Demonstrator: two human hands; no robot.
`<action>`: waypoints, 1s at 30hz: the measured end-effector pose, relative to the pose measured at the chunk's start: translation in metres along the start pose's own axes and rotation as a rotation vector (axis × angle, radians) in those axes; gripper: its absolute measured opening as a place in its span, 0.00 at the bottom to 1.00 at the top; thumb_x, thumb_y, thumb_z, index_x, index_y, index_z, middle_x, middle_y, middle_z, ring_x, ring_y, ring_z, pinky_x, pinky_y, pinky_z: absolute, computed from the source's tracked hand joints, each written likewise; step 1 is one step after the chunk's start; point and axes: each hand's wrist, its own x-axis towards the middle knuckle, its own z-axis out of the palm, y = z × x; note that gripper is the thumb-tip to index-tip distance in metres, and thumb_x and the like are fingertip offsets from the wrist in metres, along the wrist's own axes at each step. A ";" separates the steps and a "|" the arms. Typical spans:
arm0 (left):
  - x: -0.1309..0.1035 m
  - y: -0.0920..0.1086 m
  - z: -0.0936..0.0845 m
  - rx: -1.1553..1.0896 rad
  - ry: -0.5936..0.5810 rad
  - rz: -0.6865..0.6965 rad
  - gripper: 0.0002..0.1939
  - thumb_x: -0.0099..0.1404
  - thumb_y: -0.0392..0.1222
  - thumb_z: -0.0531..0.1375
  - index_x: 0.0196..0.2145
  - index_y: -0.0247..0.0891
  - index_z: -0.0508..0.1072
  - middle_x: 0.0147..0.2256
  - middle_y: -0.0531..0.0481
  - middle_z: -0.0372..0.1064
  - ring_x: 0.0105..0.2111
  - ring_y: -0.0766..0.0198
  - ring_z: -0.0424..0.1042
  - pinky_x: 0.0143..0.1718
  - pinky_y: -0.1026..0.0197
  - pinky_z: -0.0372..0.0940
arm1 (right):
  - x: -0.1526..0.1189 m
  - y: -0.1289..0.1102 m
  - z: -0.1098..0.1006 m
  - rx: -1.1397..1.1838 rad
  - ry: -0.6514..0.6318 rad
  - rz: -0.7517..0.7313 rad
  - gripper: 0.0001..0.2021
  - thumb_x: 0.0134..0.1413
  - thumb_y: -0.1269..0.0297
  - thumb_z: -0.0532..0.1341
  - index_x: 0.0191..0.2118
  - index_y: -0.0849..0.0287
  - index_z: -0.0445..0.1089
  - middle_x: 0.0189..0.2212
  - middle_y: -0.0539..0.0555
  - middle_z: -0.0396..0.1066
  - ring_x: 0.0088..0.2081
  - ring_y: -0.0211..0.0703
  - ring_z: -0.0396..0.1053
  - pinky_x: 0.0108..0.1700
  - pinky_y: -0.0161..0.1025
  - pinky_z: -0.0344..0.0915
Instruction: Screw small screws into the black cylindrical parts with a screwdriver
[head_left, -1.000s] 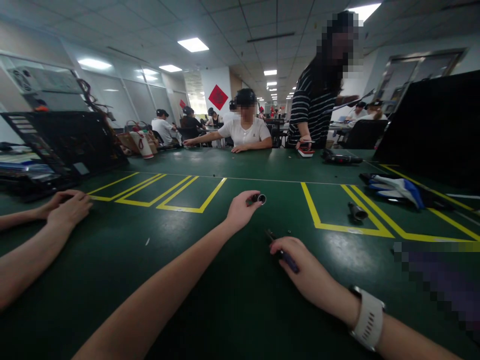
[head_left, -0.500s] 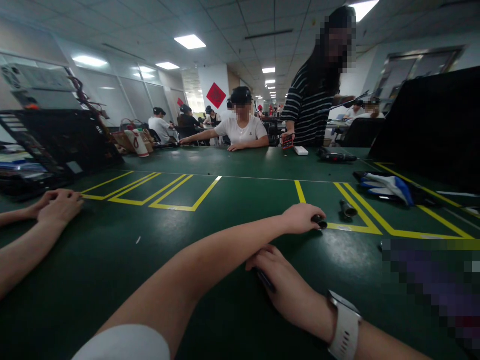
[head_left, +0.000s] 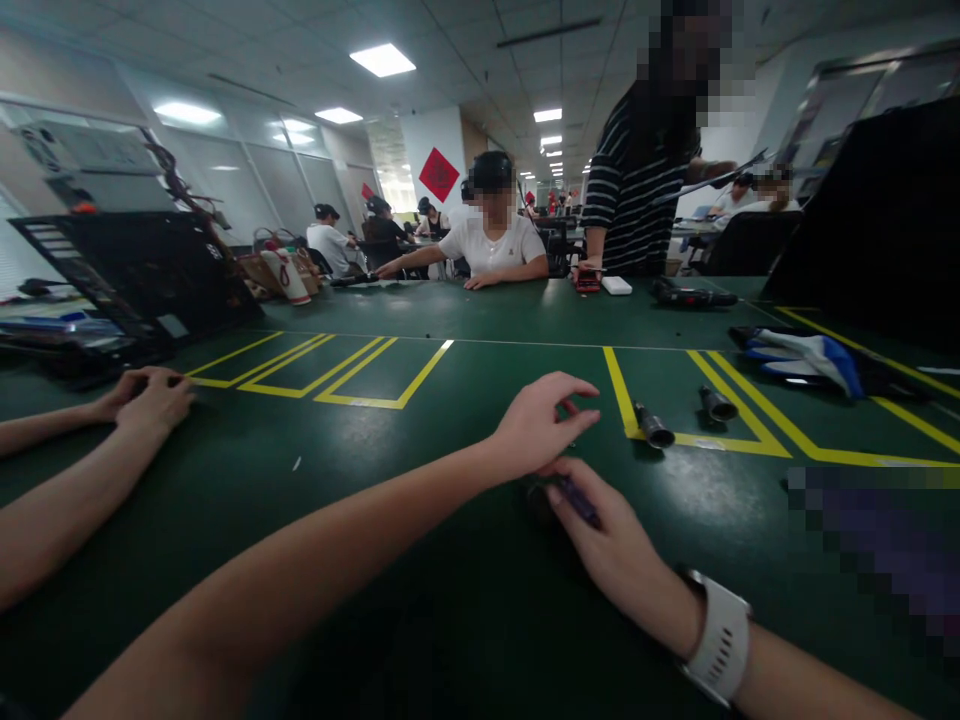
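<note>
On the green desk (head_left: 420, 620), in front of the wearer, the left hand (head_left: 536, 430) hovers with its fingers apart and empty, just above the right hand (head_left: 600, 525), whose fingers are closed on a dark pen-like tool (head_left: 576, 500). Two small dark cylinders (head_left: 654, 427) (head_left: 718, 404) lie near, on the yellow line (head_left: 694, 440). They look round enough to roll; a careless brush from either hand could send one off, and the left hand crowding the right could knock the tool loose.
</note>
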 end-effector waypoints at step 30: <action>-0.079 0.006 -0.008 0.475 -0.429 0.112 0.13 0.67 0.44 0.53 0.46 0.37 0.67 0.45 0.44 0.68 0.43 0.56 0.66 0.44 0.54 0.64 | 0.000 -0.012 -0.021 0.370 0.129 0.320 0.04 0.42 0.68 0.57 0.28 0.57 0.68 0.28 0.51 0.70 0.33 0.44 0.69 0.38 0.43 0.66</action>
